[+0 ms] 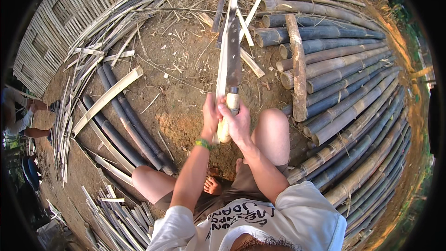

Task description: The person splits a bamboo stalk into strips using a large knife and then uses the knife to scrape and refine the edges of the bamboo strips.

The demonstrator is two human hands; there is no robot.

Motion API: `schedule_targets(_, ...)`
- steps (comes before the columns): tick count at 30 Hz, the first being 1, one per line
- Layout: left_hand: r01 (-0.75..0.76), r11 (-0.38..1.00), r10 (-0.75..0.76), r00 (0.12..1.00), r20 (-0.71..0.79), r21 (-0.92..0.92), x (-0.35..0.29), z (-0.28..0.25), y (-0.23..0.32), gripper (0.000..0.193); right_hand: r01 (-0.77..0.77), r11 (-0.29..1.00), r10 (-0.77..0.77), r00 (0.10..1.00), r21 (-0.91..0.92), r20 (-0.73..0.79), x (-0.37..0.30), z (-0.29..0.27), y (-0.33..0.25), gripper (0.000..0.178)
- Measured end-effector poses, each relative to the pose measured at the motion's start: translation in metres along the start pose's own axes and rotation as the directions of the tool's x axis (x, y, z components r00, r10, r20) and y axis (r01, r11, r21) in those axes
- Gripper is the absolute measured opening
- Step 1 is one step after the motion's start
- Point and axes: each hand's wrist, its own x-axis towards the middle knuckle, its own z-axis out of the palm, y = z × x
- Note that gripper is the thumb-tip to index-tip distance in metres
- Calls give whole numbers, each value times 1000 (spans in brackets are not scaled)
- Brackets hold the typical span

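Observation:
My right hand [238,123] is wrapped round the pale wooden handle of a machete [233,60], in front of my knees. Its long dark blade points away from me, with a row of small holes along it. My left hand [210,115], close beside the right, is closed on a pale bamboo strip [223,67]. The strip runs lengthwise along the blade's left side. Blade and strip look to be touching near the far end, though I cannot tell how deep the contact goes. A green band circles my left wrist.
Dark bamboo poles [344,60] lie stacked on the right, with a short log [296,65] across their ends. Split bamboo pieces [109,100] and thin strips [69,107] lie on the left. A woven bamboo wall [60,23] stands far left; another person [30,114] is at the left edge.

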Motion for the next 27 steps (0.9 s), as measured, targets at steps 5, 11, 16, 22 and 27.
schedule_targets(5, -48, 979, 48, 999, 3, 197, 68, -32, 17, 76, -49, 980, 39, 998, -193, -54, 9, -6, -11, 32)
schedule_targets(11, 135, 932, -62, 974, -217, 338, 18, -118, -75, 69, -122, 661, 200, 980, -740, 16, 11, -20, 23, 49)
schedule_targets(16, 352, 911, -213, 847, -488, 215, 16, -194, -100, 64, -116, 566, 357, 927, -816, 116, -6, -24, 79, 77)
schedule_targets(22, 259, 964, -141, 691, -709, 61, 53, -298, -148, 63, 353, 19, 442, 836, -936, 324, -26, 5, 47, 78)
schedule_targets(27, 288, 617, 271, 796, -541, 732, 109, -312, -74, 68, 139, -54, 595, 800, -989, 80, 22, 54, -3, 44)
